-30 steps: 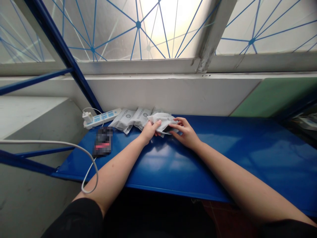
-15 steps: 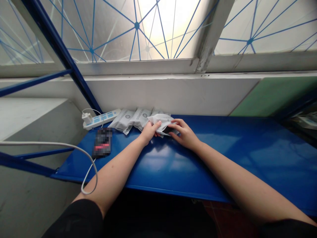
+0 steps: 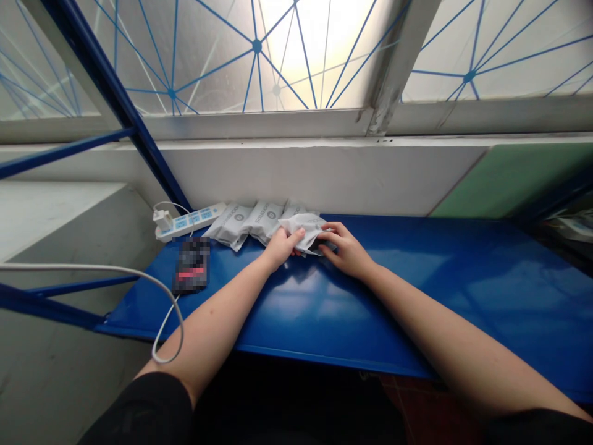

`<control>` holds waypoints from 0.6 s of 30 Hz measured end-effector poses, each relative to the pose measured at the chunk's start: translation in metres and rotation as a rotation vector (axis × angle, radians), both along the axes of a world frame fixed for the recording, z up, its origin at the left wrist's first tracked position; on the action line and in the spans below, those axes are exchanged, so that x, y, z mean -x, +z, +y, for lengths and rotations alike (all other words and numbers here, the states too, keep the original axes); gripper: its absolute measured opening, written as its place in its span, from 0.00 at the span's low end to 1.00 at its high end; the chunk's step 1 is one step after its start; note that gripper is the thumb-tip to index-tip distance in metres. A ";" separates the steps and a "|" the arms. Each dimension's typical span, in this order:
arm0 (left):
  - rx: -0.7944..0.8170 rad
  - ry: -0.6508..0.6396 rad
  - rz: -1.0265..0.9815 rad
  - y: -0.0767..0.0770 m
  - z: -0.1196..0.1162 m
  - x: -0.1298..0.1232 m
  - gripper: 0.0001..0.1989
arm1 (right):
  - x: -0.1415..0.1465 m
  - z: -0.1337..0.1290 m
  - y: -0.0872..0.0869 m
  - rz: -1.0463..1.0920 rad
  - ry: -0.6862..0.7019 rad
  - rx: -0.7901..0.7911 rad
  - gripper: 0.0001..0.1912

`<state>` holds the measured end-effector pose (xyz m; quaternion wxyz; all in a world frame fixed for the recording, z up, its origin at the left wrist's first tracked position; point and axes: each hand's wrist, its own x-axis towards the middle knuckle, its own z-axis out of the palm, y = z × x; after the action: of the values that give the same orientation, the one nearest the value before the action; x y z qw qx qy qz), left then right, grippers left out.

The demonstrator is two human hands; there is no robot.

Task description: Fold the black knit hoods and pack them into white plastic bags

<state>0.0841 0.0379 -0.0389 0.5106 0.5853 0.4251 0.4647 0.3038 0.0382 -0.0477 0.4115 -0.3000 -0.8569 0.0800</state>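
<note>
My left hand is closed on the left side of a pale grey printed bag, thumb on top. The bag is held just above the blue table, and its mouth gapes toward the right. My right hand has its fingertips curled at that mouth, around something dark that shows inside. What the dark thing is, I cannot tell. Behind the held bag lie several similar filled bags in a row against the wall, partly overlapping.
A white power strip with a plugged-in charger lies at the table's back left. In front of it is a blurred-out dark device with a white cable. A blue metal frame post rises at the left.
The fingers of my right hand have curled in a little at the bag's mouth. The bag has shifted slightly; my left hand keeps its grip.
</note>
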 end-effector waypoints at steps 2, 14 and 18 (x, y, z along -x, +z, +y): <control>-0.012 -0.005 0.014 -0.002 0.001 0.001 0.23 | 0.000 0.000 0.000 0.000 0.002 0.008 0.13; -0.001 0.021 0.032 -0.002 0.001 0.001 0.25 | -0.001 -0.001 0.000 0.039 -0.018 -0.091 0.14; -0.157 -0.011 -0.138 0.010 -0.008 -0.003 0.24 | -0.001 -0.005 0.003 0.030 -0.024 -0.126 0.20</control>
<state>0.0873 0.0299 -0.0292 0.4940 0.5924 0.3479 0.5329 0.3053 0.0329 -0.0446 0.4434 -0.2824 -0.8503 0.0255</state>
